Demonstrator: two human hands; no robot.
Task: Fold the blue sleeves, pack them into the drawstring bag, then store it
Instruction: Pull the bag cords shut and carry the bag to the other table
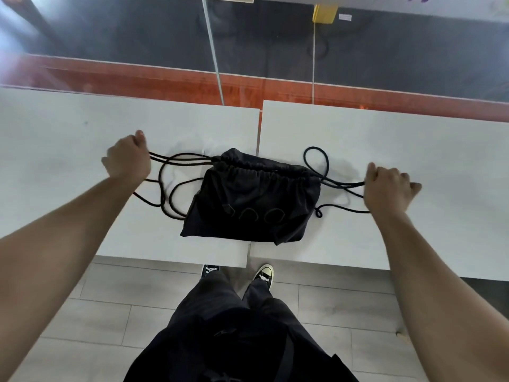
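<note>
A black drawstring bag (253, 199) lies flat across the seam between two white tables, its top edge gathered and puckered. Black cords run out of both upper corners. My left hand (128, 158) grips the left cords (179, 158) well to the left of the bag. My right hand (385, 186) grips the right cords (341, 184) to the right of the bag. Loose cord loops lie on the table on both sides. No blue sleeves show; whatever is inside the bag is hidden.
The two white tables (385, 133) meet at a narrow gap (257, 133). Behind them runs a red strip and a dark floor, with a yellow box (325, 13) at the far top. My legs and shoes stand on grey floor at the near edge.
</note>
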